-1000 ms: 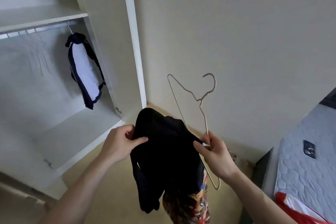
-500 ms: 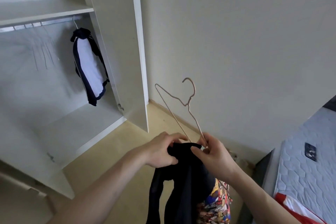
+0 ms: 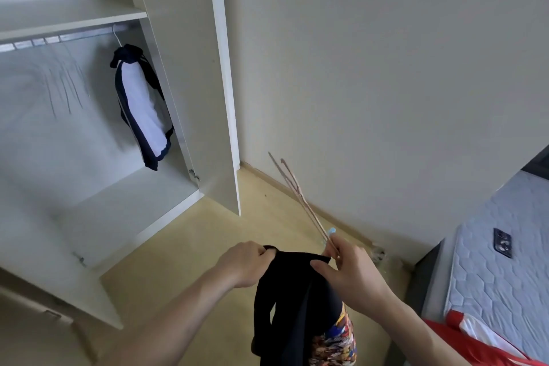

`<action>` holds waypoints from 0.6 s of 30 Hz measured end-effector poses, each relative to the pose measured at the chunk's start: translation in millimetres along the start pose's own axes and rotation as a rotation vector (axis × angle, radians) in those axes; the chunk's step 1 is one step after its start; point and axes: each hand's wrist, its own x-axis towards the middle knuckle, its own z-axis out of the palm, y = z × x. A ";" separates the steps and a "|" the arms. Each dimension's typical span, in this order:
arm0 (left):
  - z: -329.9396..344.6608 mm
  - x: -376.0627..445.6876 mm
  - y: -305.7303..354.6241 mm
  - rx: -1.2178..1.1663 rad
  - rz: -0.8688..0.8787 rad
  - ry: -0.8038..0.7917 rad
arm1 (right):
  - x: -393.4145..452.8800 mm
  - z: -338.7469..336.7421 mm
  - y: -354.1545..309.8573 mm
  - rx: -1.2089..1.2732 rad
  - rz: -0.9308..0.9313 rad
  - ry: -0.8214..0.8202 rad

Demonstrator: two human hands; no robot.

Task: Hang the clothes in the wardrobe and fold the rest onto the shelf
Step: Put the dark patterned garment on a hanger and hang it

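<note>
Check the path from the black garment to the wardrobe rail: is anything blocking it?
Nothing visible does. The door stands open and the rail is bare left of the one hanging jacket at its right end. The black garment is not yet on the hanger, which the right hand holds.

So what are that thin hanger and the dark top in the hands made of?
The hanger looks like thin metal wire with a pinkish-tan coating: it is slim, rigid and straight. The black garment looks like soft matte fabric: it drapes limply in folds; the fibre is unclear.
</note>
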 end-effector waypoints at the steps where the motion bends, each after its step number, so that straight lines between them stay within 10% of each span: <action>1: 1.1 0.0 2.0 -0.086 -0.015 0.035 | 0.3 1.4 -1.4 0.001 -0.001 -0.005; 10: -8.1 1.4 9.2 -0.867 -0.052 0.272 | 5.6 0.6 -4.8 0.099 -0.004 -0.018; 18: -38.4 11.3 -13.7 -0.402 0.075 0.396 | 9.3 -51.1 -3.7 0.070 -0.028 -0.065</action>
